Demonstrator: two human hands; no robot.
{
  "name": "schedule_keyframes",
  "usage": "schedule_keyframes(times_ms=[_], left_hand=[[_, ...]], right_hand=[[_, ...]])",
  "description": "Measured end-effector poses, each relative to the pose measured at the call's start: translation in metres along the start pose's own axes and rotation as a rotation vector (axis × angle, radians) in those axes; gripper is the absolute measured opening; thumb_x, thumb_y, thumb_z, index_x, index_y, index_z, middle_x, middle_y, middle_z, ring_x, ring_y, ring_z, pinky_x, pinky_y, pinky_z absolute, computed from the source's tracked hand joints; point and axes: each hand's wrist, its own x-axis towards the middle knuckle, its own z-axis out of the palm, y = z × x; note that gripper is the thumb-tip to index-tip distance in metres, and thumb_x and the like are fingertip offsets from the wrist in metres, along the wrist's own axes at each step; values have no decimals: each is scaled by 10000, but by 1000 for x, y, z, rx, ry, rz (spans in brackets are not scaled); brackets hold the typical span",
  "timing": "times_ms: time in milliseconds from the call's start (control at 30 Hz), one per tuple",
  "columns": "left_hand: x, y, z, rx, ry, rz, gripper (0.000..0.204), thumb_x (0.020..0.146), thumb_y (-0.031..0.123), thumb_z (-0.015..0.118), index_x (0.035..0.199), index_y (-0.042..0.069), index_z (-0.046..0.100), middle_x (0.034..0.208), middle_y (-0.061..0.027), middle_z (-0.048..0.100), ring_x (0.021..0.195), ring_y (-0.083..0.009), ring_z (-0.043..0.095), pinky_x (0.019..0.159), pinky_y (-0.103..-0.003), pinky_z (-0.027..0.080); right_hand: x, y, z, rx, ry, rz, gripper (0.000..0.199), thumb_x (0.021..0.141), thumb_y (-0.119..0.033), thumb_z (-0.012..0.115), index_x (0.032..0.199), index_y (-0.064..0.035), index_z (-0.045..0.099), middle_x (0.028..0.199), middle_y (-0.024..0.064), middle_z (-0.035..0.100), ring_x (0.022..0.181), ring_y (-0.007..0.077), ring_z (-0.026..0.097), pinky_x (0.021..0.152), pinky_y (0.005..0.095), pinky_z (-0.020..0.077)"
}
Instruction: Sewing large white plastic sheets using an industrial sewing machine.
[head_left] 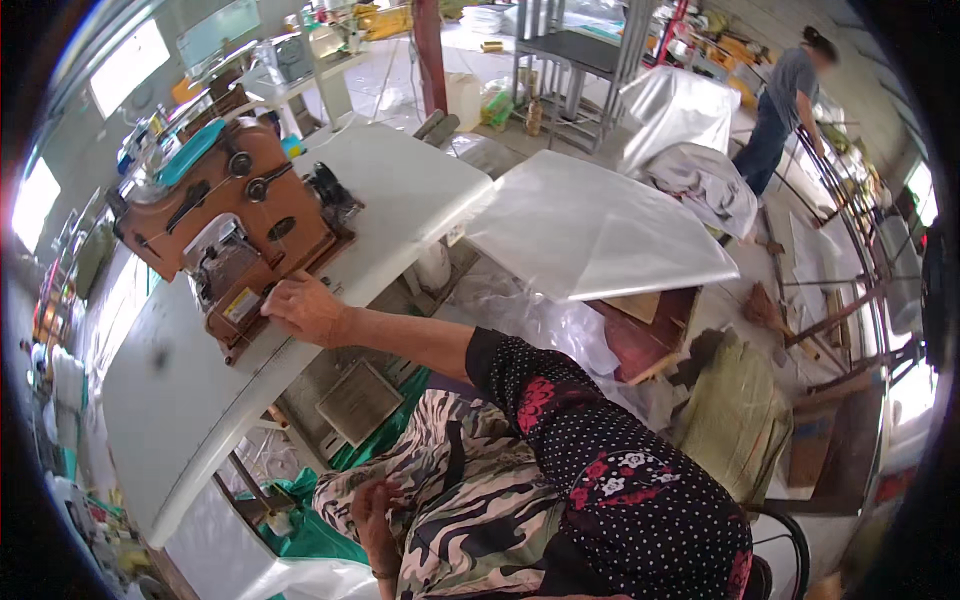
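An orange-brown industrial sewing machine (pixel 255 195), likely an overlocker, stands on a white worktable (pixel 150 400). My right hand (pixel 308 310) is at the machine's lower front edge, beside a small label. Its fingers are bent and pressed together against the machine; whatever they pinch is hidden. My left hand (pixel 376 512) rests low on the camouflage-patterned cloth (pixel 470 480) over my lap, fingers loosely bent and a little apart, with nothing seen in them. A teal, tray-like piece (pixel 192 152) lies on top of the machine.
Right of the table is a surface covered in silvery sheeting (pixel 600 225). A pale green sack (pixel 740 410) and an open box (pixel 650 330) stand on the floor. Green cloth (pixel 310 520) hangs beneath the table. Another person (pixel 785 110) stands at the far right by metal frames.
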Motion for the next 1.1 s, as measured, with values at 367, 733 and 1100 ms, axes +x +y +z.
schedule_keyframes(times_ms=[367,733,1100], left_hand=[[-31,-30,-2,-145,262,-62,186,979,186,546,953,23,631,865,-53,663,750,-125,594,693,-259,464],[-56,-27,-5,-174,344,-40,168,964,182,586,915,26,623,802,-48,667,635,-77,543,567,-211,424],[-63,-42,-46,-145,506,110,229,941,198,592,1029,-9,636,870,-63,694,758,-132,636,670,-257,499]], right_hand=[[-31,29,-5,79,122,418,159,857,-193,631,892,-41,596,854,137,624,891,341,590,801,451,461],[-28,23,6,-105,-58,418,217,821,-264,680,933,-90,614,985,78,624,1022,271,558,919,429,421],[-50,70,4,-200,-5,294,300,859,-284,666,1064,-65,666,1036,137,660,977,327,612,871,425,475]])
